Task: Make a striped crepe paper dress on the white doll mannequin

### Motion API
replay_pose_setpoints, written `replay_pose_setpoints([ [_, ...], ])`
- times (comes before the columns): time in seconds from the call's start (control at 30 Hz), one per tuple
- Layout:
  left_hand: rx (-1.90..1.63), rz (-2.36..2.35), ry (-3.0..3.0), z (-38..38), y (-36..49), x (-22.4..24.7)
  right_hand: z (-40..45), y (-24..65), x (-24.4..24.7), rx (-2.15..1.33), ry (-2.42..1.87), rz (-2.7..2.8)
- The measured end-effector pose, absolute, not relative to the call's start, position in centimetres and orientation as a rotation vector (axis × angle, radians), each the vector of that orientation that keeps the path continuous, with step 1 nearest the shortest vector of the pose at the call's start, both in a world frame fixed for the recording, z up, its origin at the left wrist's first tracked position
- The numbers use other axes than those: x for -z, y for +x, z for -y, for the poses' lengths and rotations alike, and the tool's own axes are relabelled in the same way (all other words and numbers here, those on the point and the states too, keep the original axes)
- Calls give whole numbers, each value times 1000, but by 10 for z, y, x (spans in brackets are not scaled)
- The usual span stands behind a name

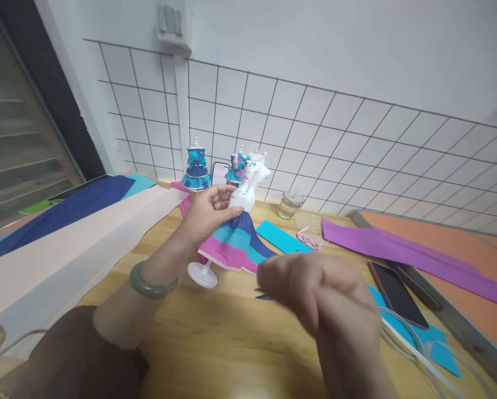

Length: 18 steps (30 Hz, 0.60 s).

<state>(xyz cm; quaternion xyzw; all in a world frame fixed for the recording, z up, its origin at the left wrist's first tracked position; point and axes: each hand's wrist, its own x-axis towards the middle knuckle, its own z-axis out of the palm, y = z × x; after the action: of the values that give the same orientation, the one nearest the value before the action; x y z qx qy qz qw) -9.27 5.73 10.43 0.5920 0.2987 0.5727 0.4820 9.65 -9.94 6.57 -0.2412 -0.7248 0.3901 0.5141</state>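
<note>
Two hands are at work above the worktop (207, 343). The left hand (210, 209) grips a small white dress form (243, 198) between thumb and fingers at its waist, just above a skirt (232, 244) banded in navy, teal and pink. The form leans to the right, its round base (202, 275) showing below the hem. The right hand (315, 288), blurred, has its fingers curled and pressed together near the skirt's right edge; whether they pinch anything cannot be told. Behind stand a glass (290, 206) and a ruffled blue doll dress (196, 169).
</note>
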Motion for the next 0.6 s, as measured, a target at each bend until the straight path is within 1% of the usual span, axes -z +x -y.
replay_pose_setpoints([
  [0.07, -1376, -696, 1457, -56, -94, -107, 44, 86, -105, -990, -677, 1503],
  [0.13, -1327, -668, 1477, -53, -95, -109, 11, 83, -122, -829, -778, 1409],
  [0.2, -1265, -635, 1485, -49, -96, -112, -2, 84, -121, -737, -979, 1420],
  [0.27, -1214, -605, 1487, -45, -97, -115, -4, 86, -114, -808, -1088, 1532],
  [0.4, -1181, -577, 1510, -39, -97, -119, -5, 83, -103, -1051, -1029, 1661],
  [0.5, -1189, -552, 1531, -37, -98, -119, -8, 80, -101, -1106, -992, 1620],
  [0.6, -1218, -550, 1547, -37, -98, -118, -10, 78, -100, -1088, -1031, 1551],
])
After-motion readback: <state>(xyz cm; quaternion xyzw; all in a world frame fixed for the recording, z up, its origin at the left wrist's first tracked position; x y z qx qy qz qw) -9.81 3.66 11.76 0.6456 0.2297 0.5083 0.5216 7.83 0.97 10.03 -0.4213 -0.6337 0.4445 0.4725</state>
